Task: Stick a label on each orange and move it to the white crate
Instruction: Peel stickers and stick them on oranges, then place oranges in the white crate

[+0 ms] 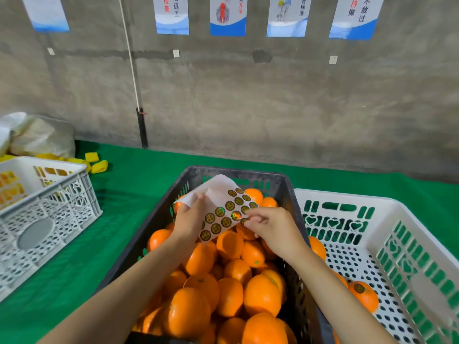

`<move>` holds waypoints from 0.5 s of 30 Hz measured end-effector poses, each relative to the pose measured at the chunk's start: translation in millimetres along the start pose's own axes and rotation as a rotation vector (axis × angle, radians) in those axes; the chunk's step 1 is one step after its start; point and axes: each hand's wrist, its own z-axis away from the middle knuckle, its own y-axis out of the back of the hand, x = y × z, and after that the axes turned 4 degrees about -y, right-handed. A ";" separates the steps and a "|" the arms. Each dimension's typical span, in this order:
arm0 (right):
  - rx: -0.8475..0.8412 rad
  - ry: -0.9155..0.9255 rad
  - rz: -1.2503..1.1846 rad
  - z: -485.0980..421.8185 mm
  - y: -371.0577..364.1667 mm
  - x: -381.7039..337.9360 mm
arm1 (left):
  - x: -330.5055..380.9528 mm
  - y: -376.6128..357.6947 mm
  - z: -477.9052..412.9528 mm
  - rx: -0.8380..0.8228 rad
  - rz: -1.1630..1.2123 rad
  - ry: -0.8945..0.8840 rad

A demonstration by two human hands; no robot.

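A black crate in the middle is heaped with oranges. Above it my left hand grips a white label sheet carrying several round gold stickers, part of it folded back. My right hand pinches a sticker at the sheet's right edge. The white crate stands right of the black one. It holds a labelled orange and another orange near its left wall.
A second white crate sits at the left on the green table cover. Behind it lie yellow pieces and a plastic bag. A concrete wall with posters runs along the table's far edge.
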 end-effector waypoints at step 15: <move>0.098 -0.160 0.194 -14.8 -2.3 2.8 | 4.6 3.3 -9.6 0.174 -0.035 0.027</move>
